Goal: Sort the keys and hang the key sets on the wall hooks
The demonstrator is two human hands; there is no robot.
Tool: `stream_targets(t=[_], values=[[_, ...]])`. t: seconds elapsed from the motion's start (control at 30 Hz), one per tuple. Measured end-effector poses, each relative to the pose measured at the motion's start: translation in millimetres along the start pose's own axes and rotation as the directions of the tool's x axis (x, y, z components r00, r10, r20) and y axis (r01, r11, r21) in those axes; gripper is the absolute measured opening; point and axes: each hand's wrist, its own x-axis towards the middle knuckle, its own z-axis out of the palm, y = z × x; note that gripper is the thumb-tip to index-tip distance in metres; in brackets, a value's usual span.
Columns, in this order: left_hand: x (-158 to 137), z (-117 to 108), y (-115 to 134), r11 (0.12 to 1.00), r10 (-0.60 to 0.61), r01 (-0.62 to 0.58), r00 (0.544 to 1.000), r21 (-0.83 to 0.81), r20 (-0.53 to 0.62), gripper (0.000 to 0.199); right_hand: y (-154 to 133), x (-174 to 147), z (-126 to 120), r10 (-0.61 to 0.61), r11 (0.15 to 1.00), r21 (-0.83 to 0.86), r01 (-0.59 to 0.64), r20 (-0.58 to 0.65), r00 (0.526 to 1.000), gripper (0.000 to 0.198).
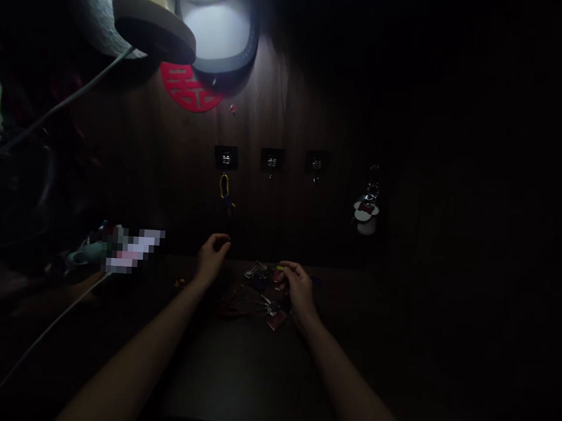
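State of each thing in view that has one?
Left hand: raised, fingers curled; can't tell if it holds anything.
Right hand: at the heap, thumb and finger close together at a small yellow item; grip unclear.
Keys: heaped loosely, tangled with other trinkets.
Yellow loop: hanging below the leftmost dark plate.
White charm: hanging.
Red cut-out: partly hidden.

I see a yellow-and-blue strap (225, 201) and a red cutout (187, 94). The white charm (365, 215) has a dark red bow (366, 208).

A red openwork cutout (193, 97) shows near a thick round disc (154, 28) and white cable (69, 100).
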Motion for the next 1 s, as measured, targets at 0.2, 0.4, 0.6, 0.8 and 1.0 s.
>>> stream_targets(t=[0.2,0.4,0.6,0.8,1.0], values=[[-39,5,-6,1.000,-0.005,0.002,0.989,0.021,0.149,0.016,-5,-3,1,-0.003,1.000,-0.008,0.003,-0.045,0.999,0.020],[-64,6,-9,0.987,-0.003,-0.049,0.948,0.155,0.318,0.019,-1,-3,0,-0.001,1.000,-0.015,0.001,-0.049,0.999,0.020],[-69,-1,-19,0.924,0.010,-0.188,0.883,0.332,0.470,0.029,1,-1,-1,-0.017,0.996,-0.084,0.012,-0.054,0.998,0.019],[-64,-15,-30,0.925,-0.048,-0.140,0.878,0.353,0.476,0.040,3,-5,1,-0.095,0.964,-0.247,0.101,0.036,0.995,0.016],[-59,-26,-33,0.956,-0.065,-0.096,0.853,0.278,0.517,0.052,1,-16,2,-0.157,0.825,-0.513,0.237,0.194,0.968,0.017]])
